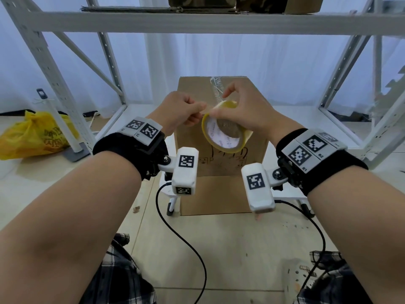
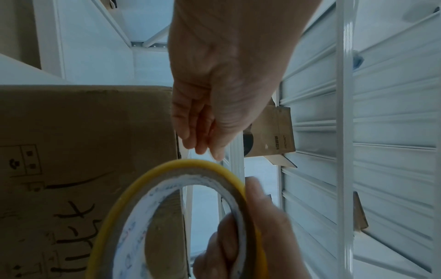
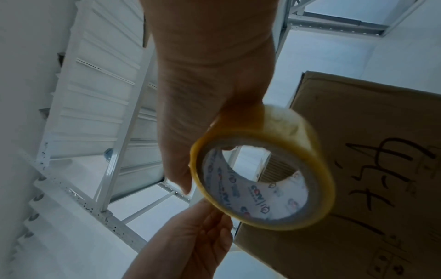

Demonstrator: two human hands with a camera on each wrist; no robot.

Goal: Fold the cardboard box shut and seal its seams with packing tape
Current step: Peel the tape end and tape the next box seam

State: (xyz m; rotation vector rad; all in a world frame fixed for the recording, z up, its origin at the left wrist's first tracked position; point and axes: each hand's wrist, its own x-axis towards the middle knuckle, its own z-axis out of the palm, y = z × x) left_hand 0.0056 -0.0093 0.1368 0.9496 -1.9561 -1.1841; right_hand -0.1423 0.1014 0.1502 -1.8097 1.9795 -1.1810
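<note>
A tall brown cardboard box (image 1: 215, 195) stands upright in front of me, its top flaps folded down. A crumpled strip of clear tape (image 1: 217, 84) runs along the top seam. My right hand (image 1: 238, 110) grips a yellowish roll of packing tape (image 1: 221, 138) in front of the box's upper face, fingers through the core. My left hand (image 1: 190, 113) pinches the tape's loose end at the roll's upper left rim. In the left wrist view the left hand (image 2: 214, 113) hovers over the roll (image 2: 190, 164). The right wrist view shows the roll (image 3: 274, 151) beside the box (image 3: 369, 122).
The box sits on a low white stool (image 1: 173, 195) inside a white metal shelving frame (image 1: 197, 20). A yellow plastic bag (image 1: 32, 137) lies on the floor at left. Black cables (image 1: 186, 249) hang from my wrist cameras. Flattened cardboard (image 1: 153, 8) lies on the upper shelf.
</note>
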